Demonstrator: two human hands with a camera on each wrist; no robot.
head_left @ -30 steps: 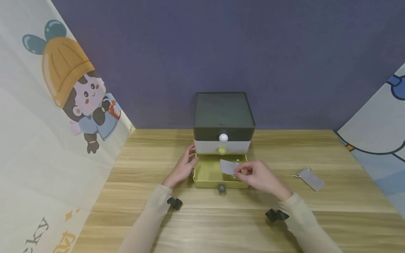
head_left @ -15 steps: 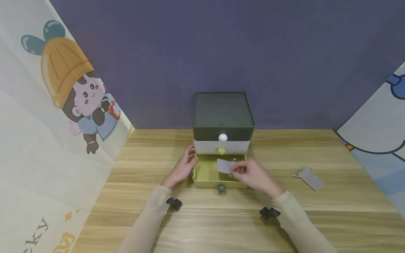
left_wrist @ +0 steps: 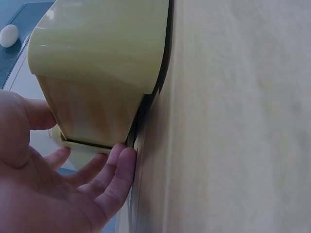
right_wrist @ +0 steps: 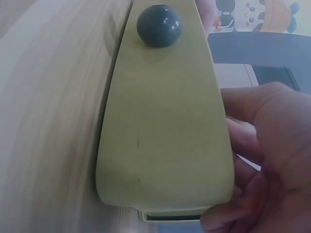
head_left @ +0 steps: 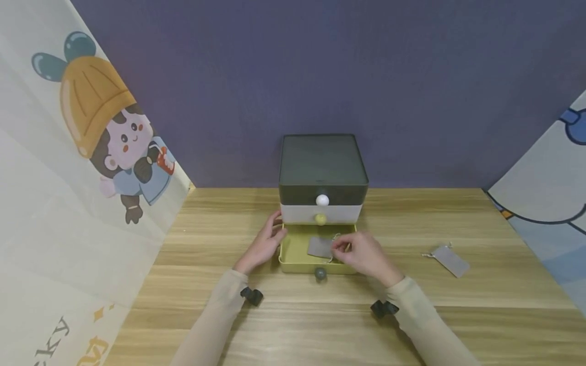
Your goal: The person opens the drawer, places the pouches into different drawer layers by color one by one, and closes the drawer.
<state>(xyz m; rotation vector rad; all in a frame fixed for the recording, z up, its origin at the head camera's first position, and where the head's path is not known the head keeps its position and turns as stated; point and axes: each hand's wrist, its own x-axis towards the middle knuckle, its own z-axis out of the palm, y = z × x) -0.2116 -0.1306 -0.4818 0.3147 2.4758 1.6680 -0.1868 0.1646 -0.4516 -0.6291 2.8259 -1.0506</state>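
Note:
A small grey drawstring pouch (head_left: 319, 247) lies over the floor of the pulled-out yellow-green drawer (head_left: 297, 267), its pale cords showing beside the fingers. My right hand (head_left: 363, 254) reaches over the drawer's right side and pinches the pouch's cord end. In the right wrist view the fingertips are hidden behind the drawer front with its dark round knob (right_wrist: 159, 25). My left hand (head_left: 262, 247) rests at the drawer's left rear, thumb by the rim and loosely bent fingers along the edge of the cabinet (head_left: 322, 160), as the left wrist view shows.
Another grey drawstring pouch (head_left: 452, 261) lies on the wooden table (head_left: 220, 223) to the right. Above the open drawer are a white drawer (head_left: 297, 212) with a yellow knob and a dark one with a white knob (head_left: 322, 200), both closed. A dark blue wall stands behind.
My right hand has moved left and down, bringing the pouch from a raised position over the drawer down to its floor. My left hand has stayed in place.

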